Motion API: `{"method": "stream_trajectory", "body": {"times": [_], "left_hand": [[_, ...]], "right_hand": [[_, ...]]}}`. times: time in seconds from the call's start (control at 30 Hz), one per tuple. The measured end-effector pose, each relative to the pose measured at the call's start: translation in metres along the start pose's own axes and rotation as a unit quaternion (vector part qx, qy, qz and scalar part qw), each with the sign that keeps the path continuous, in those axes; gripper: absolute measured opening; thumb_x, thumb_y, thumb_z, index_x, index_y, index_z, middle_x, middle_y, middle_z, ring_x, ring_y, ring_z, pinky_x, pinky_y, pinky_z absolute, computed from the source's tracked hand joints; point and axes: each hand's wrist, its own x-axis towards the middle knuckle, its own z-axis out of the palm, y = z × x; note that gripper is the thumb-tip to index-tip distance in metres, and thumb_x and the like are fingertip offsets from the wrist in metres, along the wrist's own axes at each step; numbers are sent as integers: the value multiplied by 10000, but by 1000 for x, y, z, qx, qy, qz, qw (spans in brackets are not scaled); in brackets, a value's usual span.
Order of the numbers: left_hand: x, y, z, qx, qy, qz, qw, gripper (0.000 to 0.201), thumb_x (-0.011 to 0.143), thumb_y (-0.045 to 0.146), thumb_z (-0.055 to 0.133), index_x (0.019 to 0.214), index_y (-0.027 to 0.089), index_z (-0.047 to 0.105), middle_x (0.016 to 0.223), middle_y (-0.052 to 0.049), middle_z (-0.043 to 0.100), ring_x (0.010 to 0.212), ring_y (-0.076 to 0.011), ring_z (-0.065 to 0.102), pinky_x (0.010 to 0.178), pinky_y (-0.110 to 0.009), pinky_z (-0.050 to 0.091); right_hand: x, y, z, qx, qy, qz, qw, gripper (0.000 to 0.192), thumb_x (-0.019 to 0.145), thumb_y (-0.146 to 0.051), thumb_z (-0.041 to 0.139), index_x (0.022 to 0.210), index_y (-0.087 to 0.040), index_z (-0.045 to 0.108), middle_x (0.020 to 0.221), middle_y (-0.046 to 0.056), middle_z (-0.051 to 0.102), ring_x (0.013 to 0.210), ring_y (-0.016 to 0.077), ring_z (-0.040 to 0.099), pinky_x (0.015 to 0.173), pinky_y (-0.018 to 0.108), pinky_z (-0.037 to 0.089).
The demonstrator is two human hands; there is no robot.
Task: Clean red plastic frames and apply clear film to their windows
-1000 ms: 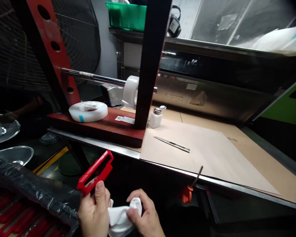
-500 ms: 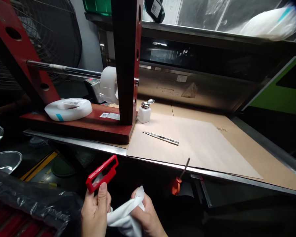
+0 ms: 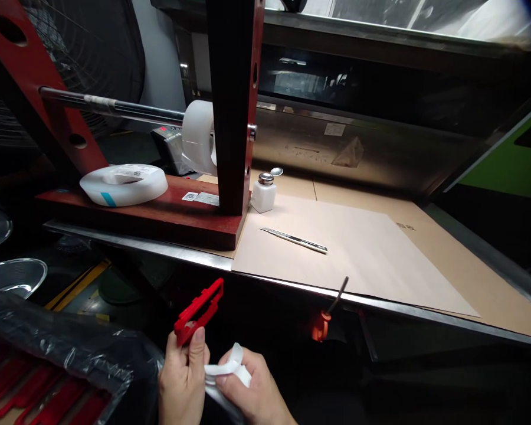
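My left hand (image 3: 183, 375) is closed on one end of a red plastic frame (image 3: 200, 310), a thin rectangular piece with an open middle. The frame tilts up to the right, in front of the bench edge. Close beside it, my right hand (image 3: 259, 383) grips a white cloth (image 3: 223, 383), bunched between thumb and fingers, with folds hanging below. The cloth reaches toward my left fingers; whether they also hold part of it I cannot tell.
A utility knife (image 3: 294, 240) and white pump bottle (image 3: 264, 195) rest on paper-covered cardboard (image 3: 358, 236). Left stands a red stand (image 3: 194, 227) with film rolls (image 3: 124, 186). An orange-handled tool (image 3: 322, 324) juts at the bench edge. Lower left, a plastic-lined box holds several red frames (image 3: 48, 395).
Both hands have drawn closer together, and the red frame has turned to show its edge more. The cloth is bunched tighter. The camera view has shifted slightly.
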Motion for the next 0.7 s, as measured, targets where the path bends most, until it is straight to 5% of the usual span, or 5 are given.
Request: {"method": "stream_trajectory", "body": {"times": [0.1, 0.2, 0.33, 0.5, 0.7], "left_hand": [[9, 0, -6, 3, 4, 3, 1000, 380, 785, 631, 489, 736, 255, 474, 510, 68, 472, 466, -150, 461, 508, -279, 393], [14, 7, -14, -10, 0, 2, 1000, 370, 787, 617, 505, 738, 251, 479, 503, 72, 457, 447, -132, 430, 475, -257, 377], [8, 24, -19, -56, 1, -4, 998, 321, 834, 531, 507, 701, 242, 462, 476, 83, 390, 422, -109, 349, 458, -240, 348], [-2, 32, -20, -64, -16, -6, 998, 303, 794, 530, 563, 733, 246, 478, 479, 84, 413, 450, -113, 369, 473, -233, 362], [4, 32, -29, -86, -29, -38, 995, 379, 764, 600, 570, 703, 233, 494, 462, 81, 381, 439, -101, 346, 433, -222, 308]], "right_hand": [[0, -6, -7, -31, -14, 5, 999, 282, 699, -401, 681, 741, -149, 561, 596, -50, 421, 540, 72, 320, 506, 206, 265], [2, -12, -19, -167, -9, -29, 985, 48, 703, -192, 583, 737, -159, 572, 658, -23, 499, 578, 92, 410, 545, 213, 326], [1, -21, -34, -266, -32, -155, 951, 167, 645, -54, 500, 747, -170, 564, 876, 33, 594, 804, 147, 539, 732, 252, 405], [-2, -28, -31, -200, -122, -28, 972, 211, 670, -232, 705, 832, -177, 580, 735, -34, 533, 648, 95, 442, 587, 197, 351], [-2, -15, -34, -131, -147, 77, 977, 384, 631, -442, 788, 712, -150, 553, 614, -54, 453, 581, 69, 369, 502, 182, 257]]}}
